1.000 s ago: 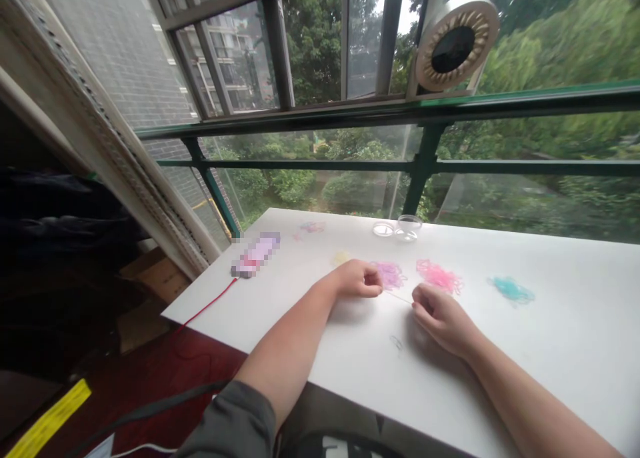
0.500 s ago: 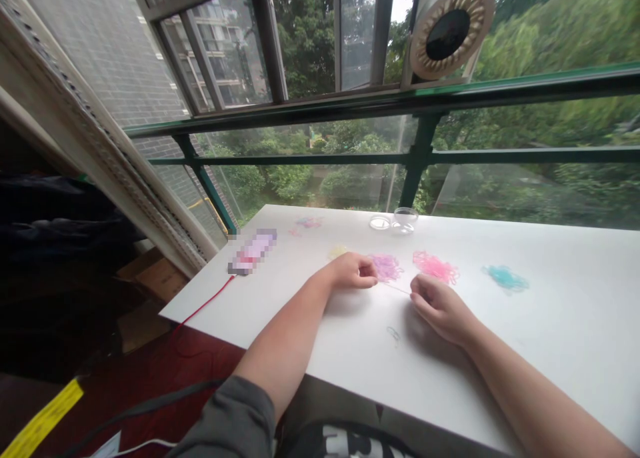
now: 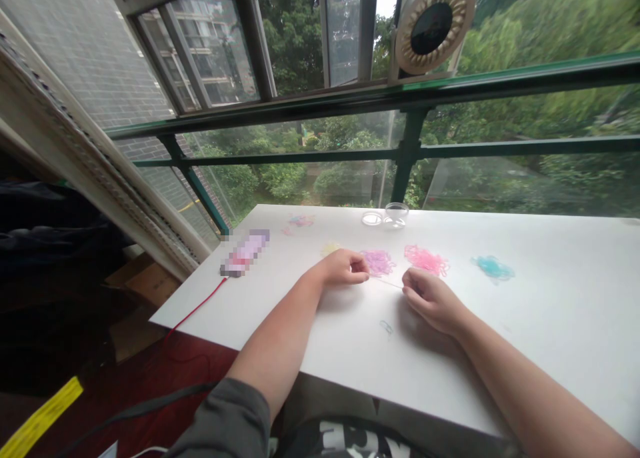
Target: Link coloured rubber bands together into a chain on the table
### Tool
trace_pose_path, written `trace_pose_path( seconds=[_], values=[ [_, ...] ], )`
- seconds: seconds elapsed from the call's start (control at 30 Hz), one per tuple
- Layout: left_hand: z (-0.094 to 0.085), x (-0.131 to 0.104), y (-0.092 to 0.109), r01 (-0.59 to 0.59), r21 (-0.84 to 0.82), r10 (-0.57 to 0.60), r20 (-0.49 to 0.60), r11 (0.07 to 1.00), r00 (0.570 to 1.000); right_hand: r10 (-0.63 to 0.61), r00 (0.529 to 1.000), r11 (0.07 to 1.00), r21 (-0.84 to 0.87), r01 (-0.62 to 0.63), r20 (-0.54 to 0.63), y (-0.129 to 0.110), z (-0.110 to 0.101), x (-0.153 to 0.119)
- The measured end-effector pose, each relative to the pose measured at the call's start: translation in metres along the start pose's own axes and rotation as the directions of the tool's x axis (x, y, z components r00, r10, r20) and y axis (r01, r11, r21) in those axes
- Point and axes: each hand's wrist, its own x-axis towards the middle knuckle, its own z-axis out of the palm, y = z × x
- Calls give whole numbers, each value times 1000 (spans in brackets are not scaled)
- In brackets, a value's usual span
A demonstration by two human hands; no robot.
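Observation:
A thin pale strand (image 3: 387,283) stretches between my two hands above the white table. One end is pinched in the fingers of my left hand (image 3: 345,268), beside the purple pile of small bands (image 3: 379,263). The other end is in the closed fingers of my right hand (image 3: 431,299), just in front of the pink pile (image 3: 426,260). A yellow pile (image 3: 331,249) shows partly behind my left hand. Farther right lies a turquoise pile (image 3: 493,267). Nearer the table's front edge, below the strand, is a small clip-like loop (image 3: 386,327).
Two clear round containers, one (image 3: 372,219) flat and one (image 3: 396,215) taller, stand at the back of the table (image 3: 560,325). A few mixed bands (image 3: 300,221) lie back left. A blurred phone-like object (image 3: 246,252) with a red cable (image 3: 200,305) is at the left.
The whole view has shifted slightly, moving the scene a little left in the picture. Both hands still hold the strand between them, in nearly the same pose.

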Motion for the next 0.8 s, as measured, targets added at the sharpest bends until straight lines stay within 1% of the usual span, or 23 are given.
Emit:
trace_pose_path(
  seconds=[0.13,0.2,0.23,0.27,0.33,0.4,0.47,0.53,0.6,0.8],
  values=[
    [-7,-1,-4,13,15,-12,-27,1000,1000,10,1000,999,40,-9,-18,5,-2,-1],
    [-15,-4,-11,55,42,-51,-88,998,995,5,1000,997,73,-5,-13,7,-3,-2],
    [-19,-5,-16,87,56,-79,-133,995,988,-3,1000,997,80,2,10,6,-4,-3],
    [-24,-7,-22,127,73,-112,-190,989,975,-15,999,997,81,11,47,5,-5,-4],
    [-32,-11,-33,221,111,-179,-304,969,936,-35,989,997,71,24,146,1,-5,-5],
    [-37,-14,-44,322,140,-252,-370,936,894,-42,972,997,66,28,233,-7,-4,-6],
    [-39,-15,-50,382,154,-291,-414,911,862,-54,954,998,59,38,294,-14,-2,-6],
    [-39,-15,-53,403,161,-301,-436,901,848,-74,938,997,33,67,337,-19,-1,-6],
    [-38,-15,-54,408,167,-305,-434,898,848,-92,926,995,1,98,366,-22,0,-5],
    [-37,-15,-56,403,177,-298,-430,898,852,-114,924,989,-46,140,366,-22,1,-4]
  ],
)
